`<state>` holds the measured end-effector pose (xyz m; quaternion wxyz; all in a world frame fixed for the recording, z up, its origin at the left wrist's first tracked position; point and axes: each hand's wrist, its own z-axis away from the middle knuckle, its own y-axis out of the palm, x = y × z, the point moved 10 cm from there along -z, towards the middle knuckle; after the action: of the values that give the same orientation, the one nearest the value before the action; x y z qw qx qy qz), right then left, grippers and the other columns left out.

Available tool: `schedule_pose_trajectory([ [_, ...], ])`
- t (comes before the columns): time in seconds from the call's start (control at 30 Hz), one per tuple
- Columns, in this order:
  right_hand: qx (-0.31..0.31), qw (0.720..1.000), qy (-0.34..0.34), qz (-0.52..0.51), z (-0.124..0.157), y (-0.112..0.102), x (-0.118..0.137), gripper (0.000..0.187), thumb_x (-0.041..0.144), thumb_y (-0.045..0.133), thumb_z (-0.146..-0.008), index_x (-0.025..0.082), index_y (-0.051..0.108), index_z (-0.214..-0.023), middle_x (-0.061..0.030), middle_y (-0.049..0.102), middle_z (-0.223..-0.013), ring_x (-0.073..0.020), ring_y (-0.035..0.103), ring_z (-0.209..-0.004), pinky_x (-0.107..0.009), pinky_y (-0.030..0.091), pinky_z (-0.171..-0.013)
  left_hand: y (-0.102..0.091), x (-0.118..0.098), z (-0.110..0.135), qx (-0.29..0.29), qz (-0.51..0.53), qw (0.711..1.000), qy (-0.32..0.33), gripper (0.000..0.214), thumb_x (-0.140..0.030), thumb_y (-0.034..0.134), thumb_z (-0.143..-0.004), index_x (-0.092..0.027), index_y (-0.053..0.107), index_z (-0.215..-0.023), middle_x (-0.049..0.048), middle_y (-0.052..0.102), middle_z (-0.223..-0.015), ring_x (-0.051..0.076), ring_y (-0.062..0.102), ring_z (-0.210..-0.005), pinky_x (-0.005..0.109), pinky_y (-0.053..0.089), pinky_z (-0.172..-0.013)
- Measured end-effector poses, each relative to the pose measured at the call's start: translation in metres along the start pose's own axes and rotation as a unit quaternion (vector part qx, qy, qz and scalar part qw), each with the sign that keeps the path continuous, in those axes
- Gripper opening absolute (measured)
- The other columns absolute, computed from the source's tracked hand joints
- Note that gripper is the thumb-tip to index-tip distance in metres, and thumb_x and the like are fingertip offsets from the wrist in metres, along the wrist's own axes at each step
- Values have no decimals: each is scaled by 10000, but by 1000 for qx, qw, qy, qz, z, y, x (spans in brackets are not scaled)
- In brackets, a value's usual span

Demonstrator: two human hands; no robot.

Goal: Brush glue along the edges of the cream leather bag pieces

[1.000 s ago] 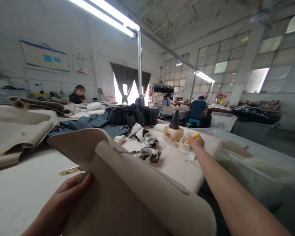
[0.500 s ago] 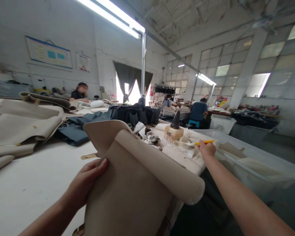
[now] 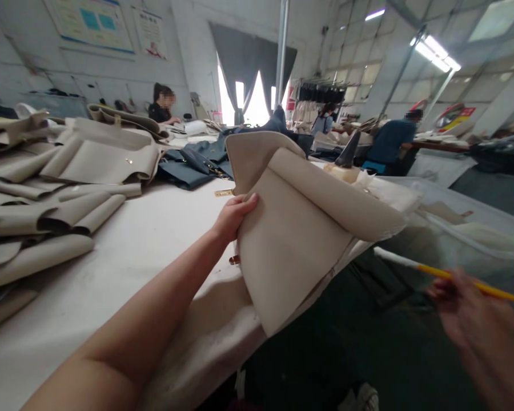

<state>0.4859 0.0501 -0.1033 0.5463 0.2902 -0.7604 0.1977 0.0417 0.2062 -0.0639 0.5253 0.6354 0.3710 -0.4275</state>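
My left hand (image 3: pixel 235 216) grips the left edge of a beige leather bag panel (image 3: pixel 293 234), thumb on top. The panel has a rolled flap along its upper right and a rounded flap at the top. It leans over the table's front edge. Beside my fingers a gold metal fitting (image 3: pixel 223 193) shows. Out over the floor on the right, my right hand (image 3: pixel 475 314), blurred, is closed around a thin brush (image 3: pixel 434 272) with a yellow handle and a white-coated end. The brush's white end points towards the panel, apart from it.
Beige bag pieces (image 3: pixel 107 160) are piled on the white table (image 3: pixel 163 228) at left. Dark blue bags (image 3: pixel 192 165) lie behind the panel. A block with a dark cone (image 3: pixel 348 149) stands past it. At right is a translucent bin (image 3: pixel 497 251). Several people work farther back.
The brush has come away from the block's side, towards me and down to the right. My left hand and the panel now appear higher and farther right; the view has tilted down.
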Motion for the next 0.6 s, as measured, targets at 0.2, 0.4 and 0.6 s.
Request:
schedule_pose_trajectory([
  [0.2, 65, 996, 17, -51, 110, 6, 31, 284, 512, 721, -707, 244, 638, -749, -18, 553, -650, -169, 504, -567, -298, 432, -480, 10, 2, 4, 34, 24, 999, 2, 342, -413, 766, -621, -121, 658, -761, 57, 688, -660, 169, 628, -556, 295, 533, -568],
  [0.4, 125, 978, -118, 115, 138, 44, 69, 321, 502, 604, -830, 182, 636, -841, -38, 626, -697, -168, 579, -585, -279, 487, -558, 5, 1, 4, 43, 30, 999, 5, 350, -420, 761, -634, -121, 663, -786, 67, 698, -686, 180, 641, -583, 310, 532, -597],
  [0.6, 165, 955, -162, 186, 163, 57, 72, 315, 495, 546, -866, 199, 634, -801, -30, 629, -656, -161, 589, -517, -244, 484, -483, 1, 1, 4, 40, 45, 998, 6, 352, -413, 777, -614, -124, 663, -780, 62, 697, -685, 181, 639, -581, 316, 532, -594],
])
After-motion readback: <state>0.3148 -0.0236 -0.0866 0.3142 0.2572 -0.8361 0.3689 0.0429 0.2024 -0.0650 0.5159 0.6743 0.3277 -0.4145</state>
